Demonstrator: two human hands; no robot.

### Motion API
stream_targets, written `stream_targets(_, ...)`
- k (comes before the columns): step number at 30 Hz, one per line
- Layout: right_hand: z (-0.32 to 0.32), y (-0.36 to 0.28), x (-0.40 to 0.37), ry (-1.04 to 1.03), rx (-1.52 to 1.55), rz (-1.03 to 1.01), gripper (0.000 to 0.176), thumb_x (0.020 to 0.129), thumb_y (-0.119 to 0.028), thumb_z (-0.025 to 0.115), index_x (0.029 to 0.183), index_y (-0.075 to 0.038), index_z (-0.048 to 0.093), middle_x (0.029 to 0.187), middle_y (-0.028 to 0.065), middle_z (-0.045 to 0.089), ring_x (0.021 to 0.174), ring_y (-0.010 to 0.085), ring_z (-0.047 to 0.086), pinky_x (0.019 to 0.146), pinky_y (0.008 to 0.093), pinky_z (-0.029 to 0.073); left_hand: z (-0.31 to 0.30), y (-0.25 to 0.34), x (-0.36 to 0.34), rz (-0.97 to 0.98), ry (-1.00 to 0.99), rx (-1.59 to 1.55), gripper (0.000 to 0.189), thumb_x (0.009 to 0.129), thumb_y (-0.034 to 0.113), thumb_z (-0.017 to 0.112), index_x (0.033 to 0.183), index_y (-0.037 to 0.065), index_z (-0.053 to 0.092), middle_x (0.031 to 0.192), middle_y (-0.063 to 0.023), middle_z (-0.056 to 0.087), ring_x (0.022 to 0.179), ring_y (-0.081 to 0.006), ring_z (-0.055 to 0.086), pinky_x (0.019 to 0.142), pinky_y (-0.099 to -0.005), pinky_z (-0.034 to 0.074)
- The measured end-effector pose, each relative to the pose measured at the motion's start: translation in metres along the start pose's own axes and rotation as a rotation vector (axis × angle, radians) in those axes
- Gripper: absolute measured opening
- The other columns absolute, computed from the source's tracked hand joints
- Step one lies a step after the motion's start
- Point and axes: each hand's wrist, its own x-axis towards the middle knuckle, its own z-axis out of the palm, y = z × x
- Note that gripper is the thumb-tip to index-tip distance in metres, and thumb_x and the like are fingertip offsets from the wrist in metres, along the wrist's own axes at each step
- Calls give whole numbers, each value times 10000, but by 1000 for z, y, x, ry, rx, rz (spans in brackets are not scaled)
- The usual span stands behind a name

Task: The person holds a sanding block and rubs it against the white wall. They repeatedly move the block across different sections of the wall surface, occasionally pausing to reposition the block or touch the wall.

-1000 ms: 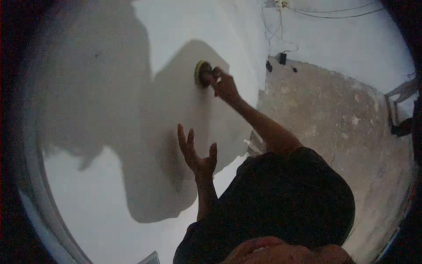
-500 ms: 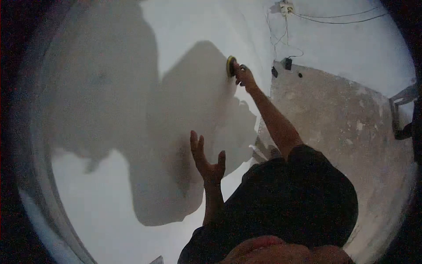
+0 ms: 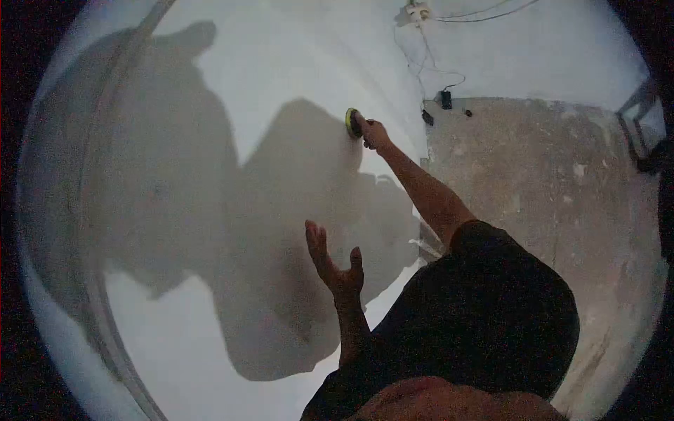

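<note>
The sanding pad [image 3: 351, 122] sits flat against the white wall [image 3: 281, 56], high up and out at the end of the person's outstretched right arm. It is a round disc seen almost edge-on, so it reads as a thin oval. Its long axis runs up and down the picture with a slight lean, and its working face is turned to the wall, toward the left of the view. The right hand [image 3: 373, 133] is closed on the back of the pad, with the fingers curled over it.

That working face is fully hidden against the plaster, and the hand covers most of the back. The room is dim and grainy, so I cannot make out single fingers on that hand. 2 big shadows [image 3: 210, 210] spread over the wall and blur its surface. The dark round border of the view cuts off the corners, and a metal frame [image 3: 642, 112] at the right edge is only partly in view.

What shows of the pad is a bright yellow rim with a darker body behind it.

The left hand [image 3: 335, 266] is lower, near the wall, holding nothing, with fingers straight and spread and the thumb out. Whether it touches the wall I cannot tell. Thin cables [image 3: 421, 42] hang from a socket [image 3: 414, 12] above a rough, stained floor [image 3: 547, 182].
</note>
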Motion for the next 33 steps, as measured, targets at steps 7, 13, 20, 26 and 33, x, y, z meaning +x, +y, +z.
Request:
stream_targets(7,22,33,-75,-173,-300,-367,655,942,-621,509,1077,9,628,792,134,667,631,229,664,581,381,565,11,10,12,-34,-52,22,711,920,508,619,1441,79,394,1529,-222,331,1412,-423,323,1124,-579,294)
stream_targets(13,8,15,-61,-188,-188,115,618,976,-576,480,1081,14,631,838,111,700,620,220,691,558,365,582,10,9,12,-2,-61,19,723,933,495,605,1444,41,372,1527,-231,324,1403,-417,340,1111,-551,346)
stream_targets(20,40,6,-126,-398,-326,-212,576,959,-143,590,1490,-205,376,1056,193,648,630,216,666,617,397,594,21,-4,-6,-18,-74,-54,711,946,471,595,1443,21,359,1519,-247,324,1392,-420,358,1098,-527,383)
stream_targets(26,43,54,-82,-215,-527,-386,461,1015,-244,508,1436,-76,424,1026,158,664,516,219,629,548,373,578,-2,14,-28,46,-90,13,713,943,455,609,1445,20,353,1516,-244,332,1392,-436,348,1120,-541,331)
stream_targets(33,62,28,-229,-229,-91,-374,687,958,-615,480,1085,38,653,666,118,625,467,166,571,460,338,496,-39,18,-89,12,-46,-82,687,931,441,632,1444,63,375,1516,-238,339,1415,-420,318,1136,-566,281)
